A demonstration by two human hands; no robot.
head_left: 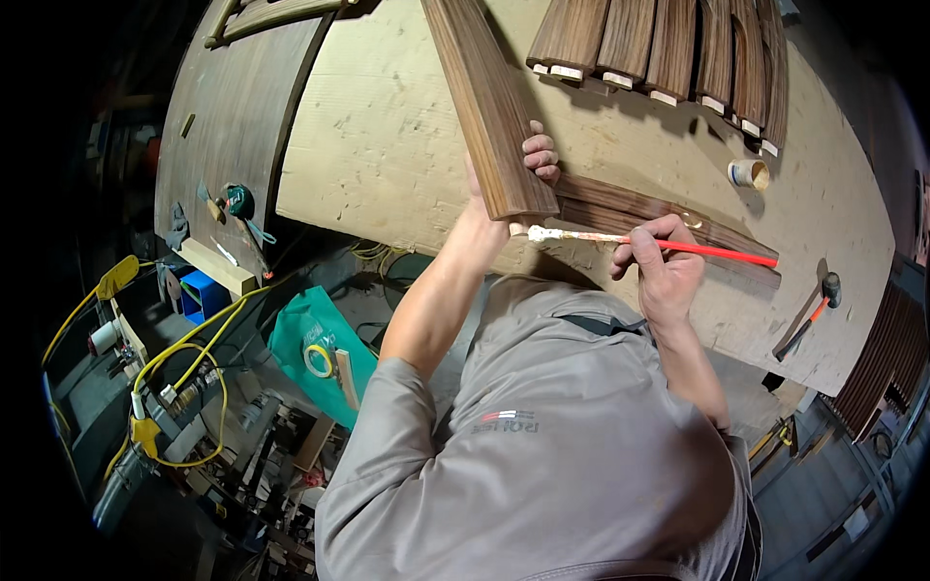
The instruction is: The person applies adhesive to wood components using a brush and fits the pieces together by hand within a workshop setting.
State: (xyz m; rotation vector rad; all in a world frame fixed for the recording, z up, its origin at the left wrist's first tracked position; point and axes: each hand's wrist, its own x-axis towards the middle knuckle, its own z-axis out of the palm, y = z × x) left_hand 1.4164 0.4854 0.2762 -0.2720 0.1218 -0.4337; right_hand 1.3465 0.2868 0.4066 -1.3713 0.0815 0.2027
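My left hand (540,155) is wrapped round the lower end of a brown wood-grained slat (489,107), which is tilted up off the table. A pale tenon (517,230) sticks out of the slat's near end. Between the fingers and thumb of my right hand (664,266) is a thin red-handled brush (712,253). Its whitish, coated tip is right beside the tenon; whether they touch I cannot tell. Below the slat, another long brown wooden piece (668,213) lies on the table, partly hidden by my hands.
Several similar slats (644,48) with pale tenons lie at the back right. A small open pot (748,174) and a hammer (810,315) are on the light tabletop (368,126). To the left, a brown board (232,107) carries small tools; yellow cables (194,358) hang below it.
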